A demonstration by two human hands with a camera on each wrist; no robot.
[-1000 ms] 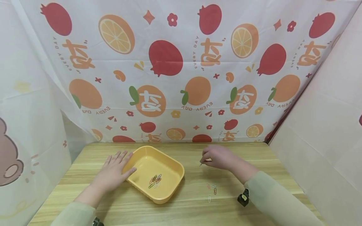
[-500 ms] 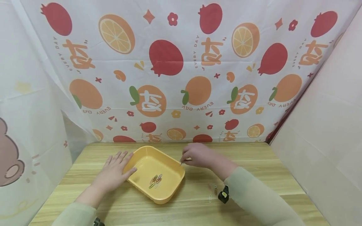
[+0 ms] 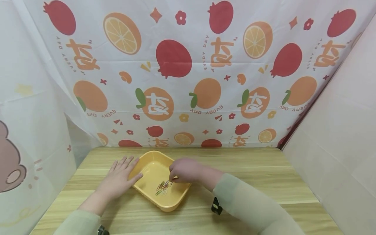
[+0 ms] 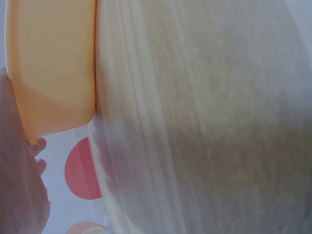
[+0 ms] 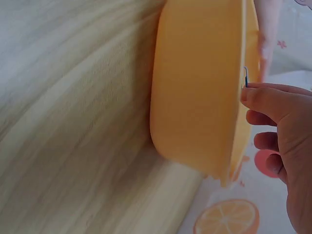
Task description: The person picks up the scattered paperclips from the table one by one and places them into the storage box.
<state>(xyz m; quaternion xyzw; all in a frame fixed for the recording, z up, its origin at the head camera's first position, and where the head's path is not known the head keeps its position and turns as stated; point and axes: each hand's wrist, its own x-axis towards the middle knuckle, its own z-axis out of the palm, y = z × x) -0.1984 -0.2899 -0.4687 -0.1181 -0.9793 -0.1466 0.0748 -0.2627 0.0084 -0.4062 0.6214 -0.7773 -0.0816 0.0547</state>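
Pale sleeves (image 3: 77,223) come in nearest, one either side of the yellow tray (image 3: 152,168), with a small black gadget (image 3: 216,206) by each cuff. Inside the tray, toward its near end, there's a messy little pile of paper clips (image 3: 162,188), green, reddish and whitish ones mixed together. Left hand (image 3: 118,178) has its fingers spread, just resting on the tray's left rim. Right hand (image 3: 186,171) is over the tray's right side, thumb and index pinching a paper clip (image 5: 246,76) just right of the pile; looks blue from the right wrist. Wooden tabletop (image 3: 246,160) runs under and past the tray, then a fruit-print curtain (image 3: 182,98) hangs behind it all.
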